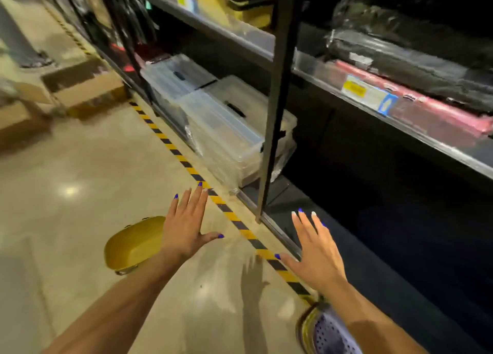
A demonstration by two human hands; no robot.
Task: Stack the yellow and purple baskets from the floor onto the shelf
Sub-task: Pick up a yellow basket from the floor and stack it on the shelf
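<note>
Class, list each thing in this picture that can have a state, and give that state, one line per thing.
left hand: open, fingers spread, empty, above the floor.
right hand: open, fingers spread, empty, by the bottom shelf edge.
yellow basket: on the floor, not yet shelved.
purple basket: low by the right forearm, inside a yellow rim, not yet shelved.
clear storage boxes: lidded, on the lower shelf.

Left hand (184,227): we hold it flat above the floor (80,207), left of the tape line (232,217).
Right hand (317,252): over the shelf's bottom edge (280,233), right of the tape line.
One basket (133,245): on the floor, just left of our left hand, partly behind its wrist.
Nested baskets (328,329): below our right forearm.
Storage boxes (226,124): on the low shelf, beyond both hands.
Cartons (85,86): on the floor, far ahead to the left.
</note>
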